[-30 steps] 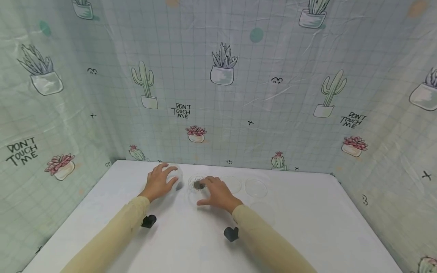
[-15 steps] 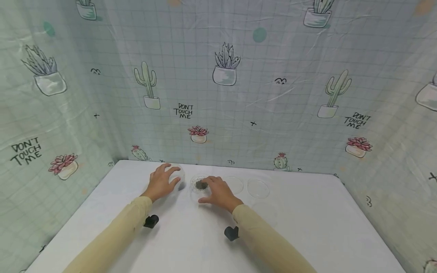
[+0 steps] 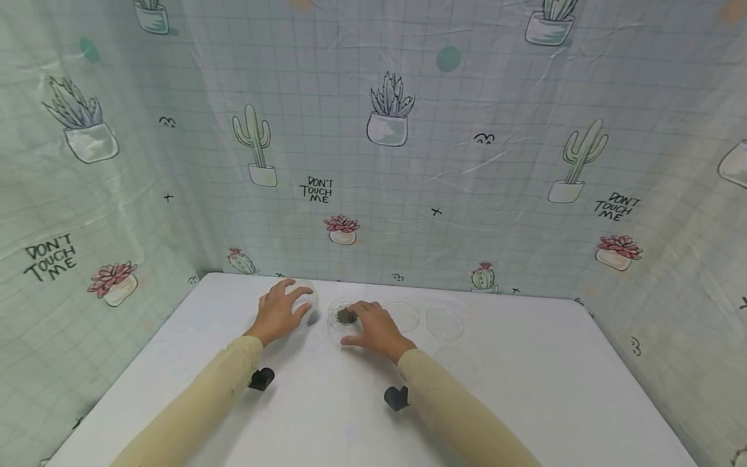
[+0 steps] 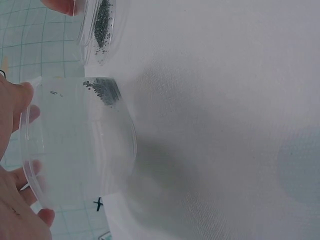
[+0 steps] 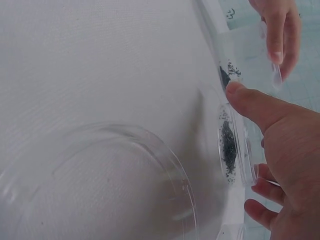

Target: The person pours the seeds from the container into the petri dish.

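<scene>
My left hand (image 3: 279, 314) grips the rim of a clear plastic cup (image 4: 75, 145), thumb on one side and fingers on the other. A small heap of dark granules (image 4: 105, 91) lies in the cup's bottom, on the side nearest the petri dish. Just to the right, my right hand (image 3: 376, 331) holds a clear petri dish (image 5: 244, 145) by its edge between thumb and fingers. More dark granules (image 5: 228, 147) are spread across the dish, thickest in its middle. In the head view the right fingers cover part of this dish.
Right of the right hand, two clear round dishes lie on the white table (image 3: 543, 376); the farther right one (image 3: 426, 321) shows as a thin ring. A large clear rim (image 5: 180, 170) fills the lower right wrist view. Behind the table hangs a cactus-print cloth (image 3: 432, 175).
The head view has shifted slightly, so everything sits a little farther right in it. Both hands keep nearly the same place and hold on the cup and petri dish.
</scene>
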{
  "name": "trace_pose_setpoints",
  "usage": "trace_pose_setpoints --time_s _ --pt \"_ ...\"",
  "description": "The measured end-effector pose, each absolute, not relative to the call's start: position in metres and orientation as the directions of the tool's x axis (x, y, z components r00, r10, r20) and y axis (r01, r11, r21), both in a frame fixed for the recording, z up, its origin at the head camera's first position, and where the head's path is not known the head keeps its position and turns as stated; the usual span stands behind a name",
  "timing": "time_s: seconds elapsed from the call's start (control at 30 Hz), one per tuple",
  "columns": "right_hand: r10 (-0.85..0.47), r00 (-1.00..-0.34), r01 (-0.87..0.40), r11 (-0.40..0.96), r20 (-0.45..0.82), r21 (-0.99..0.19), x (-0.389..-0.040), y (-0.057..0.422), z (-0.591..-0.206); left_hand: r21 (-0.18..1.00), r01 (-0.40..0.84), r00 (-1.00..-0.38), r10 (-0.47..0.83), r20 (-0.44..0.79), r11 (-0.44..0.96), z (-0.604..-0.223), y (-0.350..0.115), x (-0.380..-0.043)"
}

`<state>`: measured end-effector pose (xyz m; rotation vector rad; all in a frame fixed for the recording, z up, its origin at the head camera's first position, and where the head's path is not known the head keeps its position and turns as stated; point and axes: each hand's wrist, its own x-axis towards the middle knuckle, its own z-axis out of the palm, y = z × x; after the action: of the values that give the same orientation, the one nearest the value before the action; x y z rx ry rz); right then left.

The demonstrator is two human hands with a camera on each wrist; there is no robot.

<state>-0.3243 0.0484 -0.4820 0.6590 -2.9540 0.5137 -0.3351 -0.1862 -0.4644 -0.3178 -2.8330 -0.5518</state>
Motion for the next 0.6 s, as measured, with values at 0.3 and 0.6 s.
trace_pose_setpoints --time_s 0.3,0.6 --pt "-0.380 -0.914 -0.406 0.864 0.145 -0.297 -0.3283 0.0493 -0.4847 0.345 0.258 -0.946 0.164 0.279 0.902 -0.4660 -0.1852 -0.3362" --pt "-0.357 -0.924 -0.381 0.867 0.134 -0.320 -0.3299 0.0476 -0.4845 0.342 0.268 -0.943 0.172 0.285 0.901 -0.4656 -0.1866 -0.3350"
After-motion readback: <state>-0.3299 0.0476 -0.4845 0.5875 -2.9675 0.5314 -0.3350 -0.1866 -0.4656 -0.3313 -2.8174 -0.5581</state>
